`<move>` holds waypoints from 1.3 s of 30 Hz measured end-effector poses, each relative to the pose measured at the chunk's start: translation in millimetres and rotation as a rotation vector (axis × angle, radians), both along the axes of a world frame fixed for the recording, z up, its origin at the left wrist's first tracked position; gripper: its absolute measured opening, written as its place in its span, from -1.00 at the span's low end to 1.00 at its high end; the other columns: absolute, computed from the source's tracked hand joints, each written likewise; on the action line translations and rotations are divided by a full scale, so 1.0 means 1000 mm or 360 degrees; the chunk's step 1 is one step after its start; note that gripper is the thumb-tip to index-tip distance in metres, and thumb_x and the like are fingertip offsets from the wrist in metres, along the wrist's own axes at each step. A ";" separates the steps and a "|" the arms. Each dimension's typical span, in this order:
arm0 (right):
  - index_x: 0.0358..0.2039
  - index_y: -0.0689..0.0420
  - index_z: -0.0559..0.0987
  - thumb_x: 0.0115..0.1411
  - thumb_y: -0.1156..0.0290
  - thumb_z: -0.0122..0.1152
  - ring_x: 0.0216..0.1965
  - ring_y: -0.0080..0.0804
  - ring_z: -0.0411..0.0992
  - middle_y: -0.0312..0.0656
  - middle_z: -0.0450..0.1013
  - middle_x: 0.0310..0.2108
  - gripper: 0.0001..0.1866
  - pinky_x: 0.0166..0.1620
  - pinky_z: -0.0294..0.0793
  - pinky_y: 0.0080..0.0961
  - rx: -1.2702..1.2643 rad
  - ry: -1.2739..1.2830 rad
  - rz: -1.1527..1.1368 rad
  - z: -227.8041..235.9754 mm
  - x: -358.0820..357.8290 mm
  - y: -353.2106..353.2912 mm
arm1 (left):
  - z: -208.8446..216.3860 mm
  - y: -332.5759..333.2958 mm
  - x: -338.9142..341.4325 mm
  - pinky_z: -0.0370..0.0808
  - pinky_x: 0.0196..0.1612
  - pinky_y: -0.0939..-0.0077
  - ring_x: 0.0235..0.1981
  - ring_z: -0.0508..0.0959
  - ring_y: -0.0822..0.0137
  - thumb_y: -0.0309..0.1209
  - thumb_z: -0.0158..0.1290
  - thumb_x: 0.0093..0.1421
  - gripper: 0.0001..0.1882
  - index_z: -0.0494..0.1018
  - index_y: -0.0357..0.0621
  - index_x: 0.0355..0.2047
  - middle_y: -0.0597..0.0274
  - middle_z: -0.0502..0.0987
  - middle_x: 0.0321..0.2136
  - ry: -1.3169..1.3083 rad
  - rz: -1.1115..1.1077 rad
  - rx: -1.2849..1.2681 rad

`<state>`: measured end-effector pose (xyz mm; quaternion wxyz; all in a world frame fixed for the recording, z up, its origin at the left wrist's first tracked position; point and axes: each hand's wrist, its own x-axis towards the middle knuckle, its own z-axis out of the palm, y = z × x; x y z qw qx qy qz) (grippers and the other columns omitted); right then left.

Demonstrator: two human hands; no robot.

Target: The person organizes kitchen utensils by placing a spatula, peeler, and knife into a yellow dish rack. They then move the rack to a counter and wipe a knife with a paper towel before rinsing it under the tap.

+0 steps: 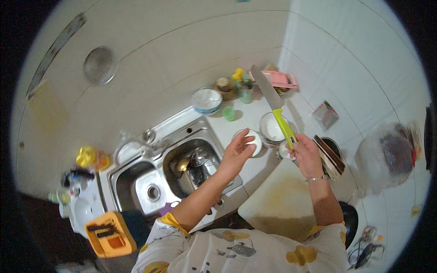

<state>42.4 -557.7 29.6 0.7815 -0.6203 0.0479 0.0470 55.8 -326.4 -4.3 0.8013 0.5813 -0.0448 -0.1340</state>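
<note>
A kitchen knife (274, 104) with a bright green handle is held by my right hand (304, 154), whose fingers close round the handle's end. Its broad blade points up and away from me, over the counter. My left hand (239, 152) is raised to the left of it, fingers apart and a little curled, with nothing in it. Just behind my left fingers stands a white bowl (256, 144), partly hidden by them. Another white bowl (272, 127) sits behind the knife handle. Below my hands lies a pale cutting board (273, 198), stained brownish at its near side.
To the left is a double steel sink (170, 141) with a ladle (183, 164) in one basin. A covered blue-rimmed bowl (207, 101), a green cup (229, 113) and a pink grater-like tool (280, 79) line the back. An orange knife holder (124, 227) stands front left.
</note>
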 end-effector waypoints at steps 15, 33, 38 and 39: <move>-0.09 0.32 0.43 0.10 0.55 0.04 -0.37 -0.57 0.39 -0.18 0.44 -0.26 -0.68 -0.29 0.42 -0.63 -0.0344 -0.0507 0.0882 0.037 -0.095 0.228 | 0.065 0.228 -0.160 0.37 -0.51 0.69 -0.50 0.48 0.49 -0.37 -0.03 0.21 -0.82 0.35 -0.16 -0.21 0.30 0.48 -0.45 -0.0032 0.1037 -0.0792; -0.09 0.31 0.34 0.20 0.32 0.05 -0.50 -0.39 0.42 -0.10 0.42 -0.34 -0.64 -0.48 0.45 -0.53 0.0104 -0.0911 0.1000 0.070 -0.214 0.398 | 0.082 0.370 -0.358 0.40 -0.57 0.70 -0.53 0.51 0.48 -0.34 0.01 0.20 -0.83 0.39 -0.20 -0.34 0.22 0.50 -0.48 -0.0265 0.1145 -0.1054; -0.13 0.27 0.37 0.20 0.34 0.06 -0.52 -0.36 0.42 -0.06 0.45 -0.34 -0.70 -0.47 0.47 -0.51 0.0130 -0.0978 0.0762 0.084 -0.226 0.412 | 0.087 0.417 -0.392 0.45 -0.53 0.69 -0.46 0.53 0.42 -0.32 -0.08 0.24 -0.77 0.38 -0.21 -0.20 0.10 0.52 -0.37 -0.0321 0.1317 -0.1030; -0.13 0.28 0.37 0.21 0.36 0.04 -0.51 -0.37 0.42 -0.05 0.43 -0.32 -0.71 -0.46 0.47 -0.51 0.0161 -0.1003 0.0751 0.086 -0.226 0.412 | 0.080 0.430 -0.402 0.44 -0.52 0.70 -0.46 0.52 0.43 -0.32 -0.08 0.24 -0.77 0.38 -0.21 -0.19 0.11 0.52 -0.37 -0.0364 0.1498 -0.0965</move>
